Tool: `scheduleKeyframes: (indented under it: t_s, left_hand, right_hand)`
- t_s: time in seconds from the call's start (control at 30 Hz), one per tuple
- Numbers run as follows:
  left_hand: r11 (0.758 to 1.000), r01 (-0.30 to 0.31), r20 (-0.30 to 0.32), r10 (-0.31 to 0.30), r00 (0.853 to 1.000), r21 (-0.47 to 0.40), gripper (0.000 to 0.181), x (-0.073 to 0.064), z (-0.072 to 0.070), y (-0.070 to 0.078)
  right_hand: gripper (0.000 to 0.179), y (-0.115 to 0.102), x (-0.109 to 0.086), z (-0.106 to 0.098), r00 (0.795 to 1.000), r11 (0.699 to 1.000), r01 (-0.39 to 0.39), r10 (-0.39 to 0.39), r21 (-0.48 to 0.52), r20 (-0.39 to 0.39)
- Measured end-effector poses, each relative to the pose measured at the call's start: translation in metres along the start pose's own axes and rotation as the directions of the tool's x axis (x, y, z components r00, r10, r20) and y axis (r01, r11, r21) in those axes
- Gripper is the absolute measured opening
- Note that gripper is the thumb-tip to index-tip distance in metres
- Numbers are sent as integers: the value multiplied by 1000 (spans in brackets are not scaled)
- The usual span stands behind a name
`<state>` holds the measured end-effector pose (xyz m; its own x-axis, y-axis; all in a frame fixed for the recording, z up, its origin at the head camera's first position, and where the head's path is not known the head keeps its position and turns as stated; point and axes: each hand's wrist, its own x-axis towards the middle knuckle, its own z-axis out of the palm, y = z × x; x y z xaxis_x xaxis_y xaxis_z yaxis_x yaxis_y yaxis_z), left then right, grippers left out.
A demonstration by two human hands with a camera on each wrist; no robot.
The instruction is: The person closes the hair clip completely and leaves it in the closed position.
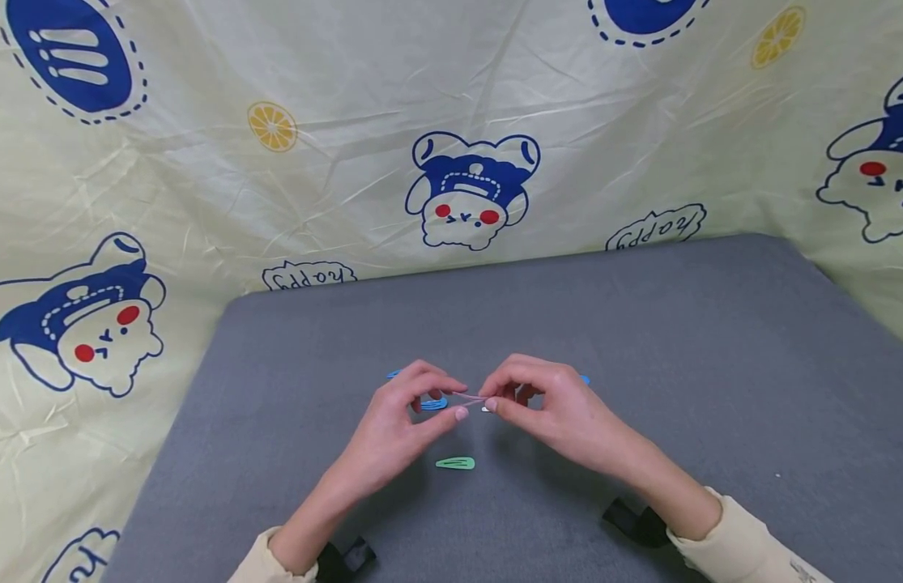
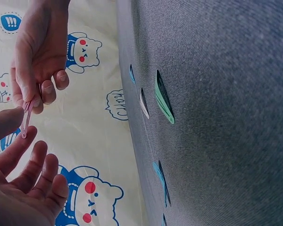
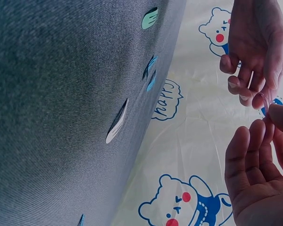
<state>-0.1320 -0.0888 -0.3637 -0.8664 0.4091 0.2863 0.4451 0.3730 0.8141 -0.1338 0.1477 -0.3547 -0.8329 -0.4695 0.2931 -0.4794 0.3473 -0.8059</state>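
Note:
Above the grey table, both hands meet at a small pink hair clip (image 2: pixel 27 117), whose two prongs stand spread apart. My right hand (image 1: pixel 560 405) pinches one end of it between thumb and index finger. At the other end, the thumb and index fingertip of my left hand (image 1: pixel 396 413) lie against the clip, one on either side. The left hand's other fingers are loosely bent. Below the hands, a green hair clip (image 1: pixel 454 463) lies on the table, nearer the body. A white hair clip (image 3: pixel 117 123) is mostly hidden by the right hand in the head view.
Several blue hair clips lie on the table (image 1: pixel 713 364): one blue clip (image 1: pixel 434 403) behind the left fingers, another blue clip (image 1: pixel 394 374) farther back, and a blue clip (image 1: pixel 585 380) behind the right hand. A printed curtain (image 1: pixel 349 186) hangs beyond the table's far edge.

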Motion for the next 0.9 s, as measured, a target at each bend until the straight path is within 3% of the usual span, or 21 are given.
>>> scheduleKeyframes:
  t_s: [0.63, 0.9]
  left_hand:
    - [999, -43, -49, 42, 998, -22, 9, 1, 3, -4]
    - [999, -52, -76, 52, 996, 0, 13, 1, 3, -4]
  right_hand:
    - [15, 1, 0, 1, 1000, 1000, 17, -17, -1, -9]
    - [13, 1, 1, 3, 999, 999, 40, -40, 0, -30]
